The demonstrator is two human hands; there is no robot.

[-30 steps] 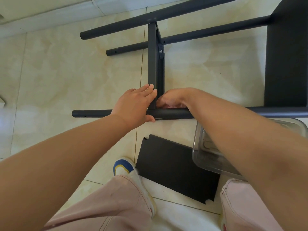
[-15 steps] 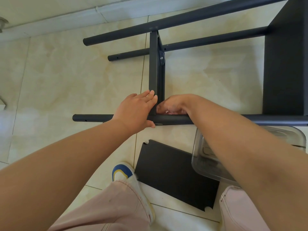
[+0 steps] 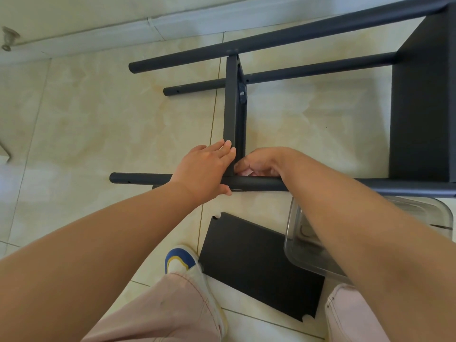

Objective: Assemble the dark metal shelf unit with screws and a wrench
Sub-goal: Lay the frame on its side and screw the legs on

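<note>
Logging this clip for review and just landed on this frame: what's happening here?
A person is putting together a dark metal shelf frame lying on a tiled floor. The left hand rests on the nearest tube where the crosspiece meets it, fingers straight against the crosspiece. The right hand is curled at the same joint; what it holds is hidden. A loose dark panel and a clear plastic container lie near the person's feet.

You're looking down on a glossy cream tile floor (image 3: 103,114), marbled with faint tan veining and split by thin dark grout lines. Up top, a pale baseboard (image 3: 98,33) runs along the wall (a small metal door stopper (image 3: 8,38) sits at its far left). Soft daylight glares off the tiles.
</note>
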